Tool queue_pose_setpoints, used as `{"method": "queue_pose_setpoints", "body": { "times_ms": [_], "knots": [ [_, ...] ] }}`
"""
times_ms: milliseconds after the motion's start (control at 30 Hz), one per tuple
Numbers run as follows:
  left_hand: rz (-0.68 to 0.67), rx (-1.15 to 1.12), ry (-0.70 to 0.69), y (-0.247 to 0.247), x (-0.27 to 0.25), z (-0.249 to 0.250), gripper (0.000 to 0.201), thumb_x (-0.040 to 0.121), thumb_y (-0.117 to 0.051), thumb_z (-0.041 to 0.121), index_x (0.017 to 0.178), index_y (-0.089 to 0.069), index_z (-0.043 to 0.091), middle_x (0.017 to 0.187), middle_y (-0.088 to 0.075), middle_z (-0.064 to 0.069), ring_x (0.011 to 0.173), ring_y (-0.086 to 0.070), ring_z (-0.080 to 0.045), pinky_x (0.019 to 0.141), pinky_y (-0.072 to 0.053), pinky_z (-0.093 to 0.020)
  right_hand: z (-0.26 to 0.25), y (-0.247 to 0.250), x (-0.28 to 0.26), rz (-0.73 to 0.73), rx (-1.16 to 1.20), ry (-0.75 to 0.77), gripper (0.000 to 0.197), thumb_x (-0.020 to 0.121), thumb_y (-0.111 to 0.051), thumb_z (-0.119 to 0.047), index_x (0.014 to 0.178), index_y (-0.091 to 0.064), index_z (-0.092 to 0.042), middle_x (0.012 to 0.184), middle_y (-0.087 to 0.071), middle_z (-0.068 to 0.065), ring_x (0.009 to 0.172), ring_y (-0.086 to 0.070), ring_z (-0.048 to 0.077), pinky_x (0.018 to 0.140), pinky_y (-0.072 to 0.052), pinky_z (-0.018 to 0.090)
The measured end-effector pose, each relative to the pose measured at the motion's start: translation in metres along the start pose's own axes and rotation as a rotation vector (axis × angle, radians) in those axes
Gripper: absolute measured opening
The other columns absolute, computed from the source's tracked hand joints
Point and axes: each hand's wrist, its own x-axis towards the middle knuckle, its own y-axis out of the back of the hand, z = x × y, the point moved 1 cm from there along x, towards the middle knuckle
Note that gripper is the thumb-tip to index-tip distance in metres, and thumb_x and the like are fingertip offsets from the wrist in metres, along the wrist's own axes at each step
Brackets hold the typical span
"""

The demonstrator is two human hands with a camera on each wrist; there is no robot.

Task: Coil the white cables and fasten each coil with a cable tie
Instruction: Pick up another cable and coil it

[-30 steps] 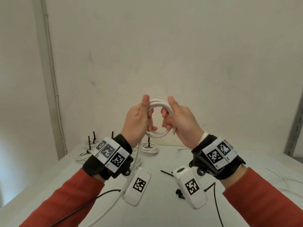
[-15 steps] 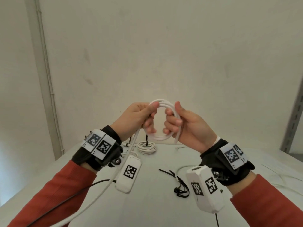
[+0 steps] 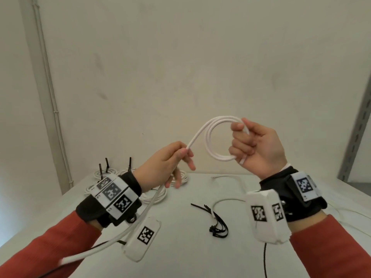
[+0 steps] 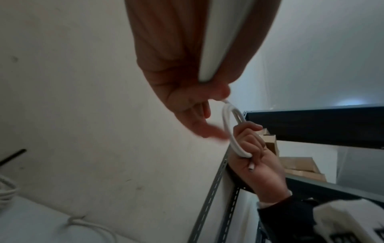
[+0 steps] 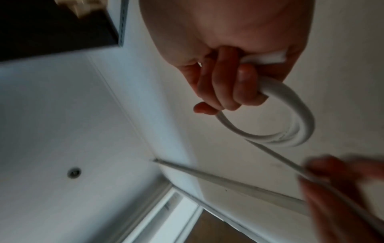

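Cable coil [image 3: 217,138]: our right hand [image 3: 259,146] is gripping its loops together; our left hand [image 3: 166,163] is pinching the loose length, feeding another turn.

The air around the grip is bounded by the plain pale wall [image 3: 200,67] behind it and the pale table top [image 3: 180,247] below it. Open room is seen between the two hands, crossed only by the single strand of white round cable [image 3: 197,135] running down from the coil. Directly below the grip, a bundle of black plastic cable ties [image 3: 216,225] and a loose thin white wire [image 3: 226,201] lie on the table. Below and to the left, finished white cable coils with upright black tie tails [image 3: 106,169] are gathered at the far table edge. To the right, a grey perforated metal shelf upright [image 3: 355,125] stands against the wall.
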Motion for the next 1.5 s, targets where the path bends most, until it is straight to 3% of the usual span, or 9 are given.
{"method": "queue_pose_setpoints", "body": {
  "times_ms": [300,400,500,667,767,933,1133,1267,1500],
  "knots": [
    [-0.167,-0.077,0.110,0.012,-0.016,-0.026,0.024,0.102,-0.032,0.008,0.111,-0.053,0.004,0.067,-0.049,0.001,0.040,-0.026,-0.011,0.039,-0.025,-0.016,-0.041,0.037,-0.015,0.156,0.275,0.247,0.019,0.084,-0.047,-0.014,0.070,-0.058,-0.007,0.045,-0.028,-0.005,0.035,-0.019,0.011,0.038,-0.028,0.022],
    [-0.128,0.395,0.075,0.018,-0.016,-0.040,0.024,0.102,-0.035,0.012,0.105,-0.057,0.022,0.065,-0.054,0.010,0.045,-0.037,-0.010,0.045,-0.033,-0.017,-0.048,0.040,-0.020,0.181,0.271,0.317,0.007,0.071,-0.056,-0.008,0.076,-0.059,-0.004,0.052,-0.028,-0.004,0.039,-0.026,0.012,0.042,-0.031,0.022],
    [-0.133,0.964,0.017,0.025,-0.013,-0.048,0.018,0.100,-0.040,0.018,0.099,-0.051,0.031,0.072,-0.057,0.011,0.061,-0.051,-0.011,0.060,-0.042,-0.025,-0.043,0.036,-0.016,0.236,0.216,0.413,0.017,0.088,-0.040,-0.014,0.086,-0.054,-0.005,0.057,-0.035,-0.003,0.045,-0.032,0.011,0.050,-0.037,0.022],
    [-0.027,1.351,-0.348,0.013,-0.013,-0.041,0.049,0.049,-0.073,-0.007,0.086,-0.059,0.022,0.067,-0.059,0.009,0.054,-0.054,-0.017,0.054,-0.032,-0.023,-0.028,0.027,0.006,0.312,0.107,0.600,0.024,0.103,-0.033,-0.018,0.086,-0.048,-0.011,0.066,-0.051,-0.003,0.054,-0.048,0.010,0.063,-0.044,0.022],
    [-0.075,1.179,-0.420,0.005,-0.019,-0.022,0.008,0.084,-0.052,0.015,0.090,-0.056,0.020,0.073,-0.060,0.005,0.062,-0.056,-0.020,0.056,-0.039,-0.027,-0.017,0.027,0.017,0.478,-0.080,0.683,0.016,0.101,-0.042,-0.015,0.089,-0.050,-0.008,0.069,-0.060,-0.001,0.056,-0.055,0.012,0.063,-0.050,0.024],
    [-0.126,1.073,-0.488,0.002,-0.030,-0.001,0.041,0.098,-0.025,0.041,0.090,-0.057,0.016,0.071,-0.057,0.005,0.059,-0.050,-0.015,0.059,-0.033,-0.023,0.003,0.029,0.031,0.632,-0.602,0.687,0.016,0.101,-0.044,-0.017,0.105,-0.045,-0.001,0.077,-0.066,0.004,0.051,-0.061,0.011,0.060,-0.054,0.026],
    [-0.137,0.961,-0.572,0.014,-0.032,0.008,0.045,0.098,-0.022,0.046,0.096,-0.057,0.018,0.078,-0.054,0.008,0.067,-0.042,-0.005,0.063,-0.037,-0.020,0.031,0.025,0.032,0.326,-1.283,0.471,0.014,0.099,-0.048,-0.015,0.086,-0.045,-0.020,0.076,-0.068,-0.003,0.050,-0.061,0.019,0.056,-0.052,0.032],
    [-0.064,0.928,-0.578,0.032,-0.027,0.021,0.036,0.096,-0.033,0.038,0.098,-0.062,0.016,0.078,-0.053,0.015,0.071,-0.045,-0.001,0.068,-0.036,-0.010,0.047,0.015,0.020,-0.097,-1.599,0.157,0.009,0.098,-0.050,-0.015,0.096,-0.053,-0.006,0.072,-0.067,-0.010,0.050,-0.053,0.003,0.054,-0.039,0.015],
    [0.170,0.766,-0.550,0.046,-0.008,0.013,0.033,0.096,-0.040,0.029,0.104,-0.067,0.011,0.092,-0.059,0.003,0.083,-0.053,-0.006,0.078,-0.040,-0.013,0.059,-0.008,0.001,-0.188,-1.024,0.007,0.055,0.097,-0.025,-0.042,0.078,-0.059,-0.002,0.048,-0.035,-0.003,0.045,-0.028,0.012,0.048,-0.027,0.021]
  ]
}}
